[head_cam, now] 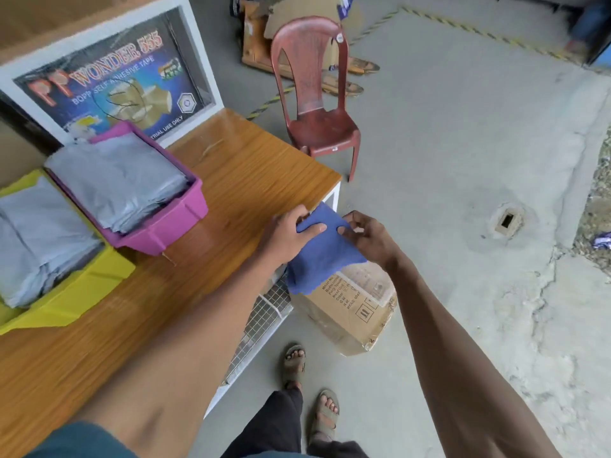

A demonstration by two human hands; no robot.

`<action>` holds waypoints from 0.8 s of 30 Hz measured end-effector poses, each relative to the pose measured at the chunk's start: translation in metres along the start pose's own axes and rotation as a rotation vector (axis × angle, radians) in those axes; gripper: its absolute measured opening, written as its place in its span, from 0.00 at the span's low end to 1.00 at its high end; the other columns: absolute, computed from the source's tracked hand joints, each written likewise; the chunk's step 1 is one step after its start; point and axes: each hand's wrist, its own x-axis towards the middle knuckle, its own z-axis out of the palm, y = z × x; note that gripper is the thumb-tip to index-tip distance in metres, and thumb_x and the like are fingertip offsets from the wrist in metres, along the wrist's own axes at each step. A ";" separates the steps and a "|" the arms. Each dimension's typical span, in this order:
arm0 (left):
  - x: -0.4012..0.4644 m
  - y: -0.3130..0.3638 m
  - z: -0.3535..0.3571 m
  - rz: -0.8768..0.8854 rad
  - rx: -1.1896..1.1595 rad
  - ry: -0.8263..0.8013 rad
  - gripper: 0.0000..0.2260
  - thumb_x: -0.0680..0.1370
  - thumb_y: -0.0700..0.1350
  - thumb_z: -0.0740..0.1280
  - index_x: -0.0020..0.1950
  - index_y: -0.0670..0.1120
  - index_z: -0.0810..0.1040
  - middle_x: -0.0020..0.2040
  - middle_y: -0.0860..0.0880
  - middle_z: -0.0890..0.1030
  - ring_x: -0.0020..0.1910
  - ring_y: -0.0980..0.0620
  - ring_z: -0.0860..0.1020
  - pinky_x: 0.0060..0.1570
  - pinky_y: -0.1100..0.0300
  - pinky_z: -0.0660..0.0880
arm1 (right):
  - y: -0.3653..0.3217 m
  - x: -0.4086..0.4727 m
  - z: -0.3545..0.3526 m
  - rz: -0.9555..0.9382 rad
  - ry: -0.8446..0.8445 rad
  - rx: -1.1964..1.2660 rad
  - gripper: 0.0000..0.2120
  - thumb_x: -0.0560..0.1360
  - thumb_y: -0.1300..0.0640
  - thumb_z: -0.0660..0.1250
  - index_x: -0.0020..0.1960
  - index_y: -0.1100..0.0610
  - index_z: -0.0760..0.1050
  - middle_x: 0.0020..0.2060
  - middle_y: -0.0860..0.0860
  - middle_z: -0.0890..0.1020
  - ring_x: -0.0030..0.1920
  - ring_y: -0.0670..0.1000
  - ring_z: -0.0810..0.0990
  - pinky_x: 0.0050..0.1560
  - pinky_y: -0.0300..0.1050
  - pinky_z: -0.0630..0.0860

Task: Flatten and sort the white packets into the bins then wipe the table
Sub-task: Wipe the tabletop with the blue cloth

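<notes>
Glossy wood-grain table (251, 166), matt blue cloth (322, 256), smooth plastic bins (172, 223), rough concrete floor (463, 160).

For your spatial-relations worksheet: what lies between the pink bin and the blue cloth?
In the head view, only bare wooden tabletop separates the pink bin from the blue cloth.

The wooden table (251, 173) bears a purple bin (172, 223) and a yellow bin (86, 289).

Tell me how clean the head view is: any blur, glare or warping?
Head view: soft even daylight, no glare; wide-angle warping bends the table edge; slight motion blur over the left hand, right hand and blue cloth; poster text stays readable.
</notes>
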 end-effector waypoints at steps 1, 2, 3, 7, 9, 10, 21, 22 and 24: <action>-0.003 -0.003 -0.010 -0.007 -0.042 0.018 0.23 0.78 0.60 0.72 0.37 0.50 0.63 0.30 0.52 0.64 0.30 0.52 0.64 0.33 0.49 0.63 | -0.011 0.006 0.002 -0.029 -0.007 -0.026 0.06 0.78 0.47 0.69 0.50 0.50 0.79 0.45 0.55 0.81 0.46 0.59 0.78 0.50 0.55 0.76; -0.005 -0.005 -0.018 -0.023 -0.075 0.036 0.24 0.78 0.59 0.72 0.37 0.49 0.62 0.30 0.53 0.63 0.30 0.53 0.62 0.33 0.50 0.61 | -0.023 0.011 0.004 -0.060 -0.017 -0.052 0.06 0.79 0.48 0.70 0.50 0.50 0.79 0.44 0.55 0.81 0.44 0.57 0.78 0.49 0.53 0.75; -0.006 -0.009 -0.025 -0.049 -0.095 0.056 0.24 0.78 0.57 0.72 0.36 0.48 0.61 0.29 0.53 0.61 0.30 0.54 0.61 0.33 0.52 0.60 | -0.034 0.016 0.006 -0.090 -0.024 -0.082 0.05 0.81 0.50 0.70 0.51 0.51 0.79 0.42 0.53 0.81 0.42 0.52 0.77 0.47 0.49 0.73; -0.006 -0.029 -0.054 -0.135 -0.130 0.188 0.23 0.81 0.54 0.70 0.36 0.48 0.60 0.30 0.53 0.61 0.30 0.53 0.61 0.36 0.50 0.59 | -0.077 0.045 0.019 -0.073 -0.156 -0.196 0.08 0.78 0.44 0.74 0.52 0.47 0.82 0.42 0.48 0.84 0.41 0.45 0.80 0.43 0.37 0.73; -0.002 -0.044 -0.065 -0.186 -0.121 0.213 0.22 0.82 0.54 0.69 0.37 0.51 0.61 0.31 0.54 0.63 0.31 0.55 0.63 0.38 0.49 0.60 | -0.088 0.062 0.025 -0.033 -0.339 -0.325 0.09 0.74 0.41 0.77 0.49 0.43 0.82 0.41 0.42 0.85 0.42 0.41 0.81 0.44 0.38 0.75; -0.001 -0.051 -0.070 -0.209 -0.115 0.206 0.20 0.82 0.54 0.69 0.37 0.52 0.61 0.31 0.54 0.64 0.31 0.54 0.64 0.39 0.48 0.62 | -0.092 0.070 0.029 -0.014 -0.422 -0.387 0.08 0.73 0.42 0.78 0.48 0.43 0.83 0.41 0.41 0.85 0.43 0.41 0.82 0.46 0.40 0.77; 0.033 -0.112 -0.107 -0.438 -0.379 0.122 0.06 0.84 0.45 0.68 0.51 0.48 0.72 0.48 0.48 0.80 0.49 0.48 0.79 0.48 0.52 0.74 | -0.119 0.158 0.062 -0.036 -0.086 -0.382 0.14 0.73 0.53 0.80 0.56 0.54 0.80 0.42 0.51 0.80 0.41 0.52 0.78 0.33 0.29 0.70; 0.036 -0.115 -0.106 -0.459 -0.385 0.148 0.05 0.84 0.44 0.68 0.53 0.47 0.72 0.50 0.48 0.80 0.51 0.47 0.80 0.47 0.54 0.74 | -0.121 0.163 0.065 -0.058 -0.033 -0.387 0.15 0.74 0.55 0.79 0.57 0.55 0.81 0.43 0.52 0.81 0.41 0.53 0.79 0.32 0.29 0.70; 0.040 -0.119 -0.103 -0.512 -0.342 0.185 0.05 0.84 0.42 0.67 0.56 0.46 0.72 0.53 0.47 0.80 0.53 0.46 0.79 0.48 0.55 0.72 | -0.120 0.172 0.074 -0.101 0.026 -0.420 0.15 0.75 0.59 0.77 0.59 0.56 0.80 0.46 0.56 0.83 0.43 0.53 0.80 0.35 0.32 0.69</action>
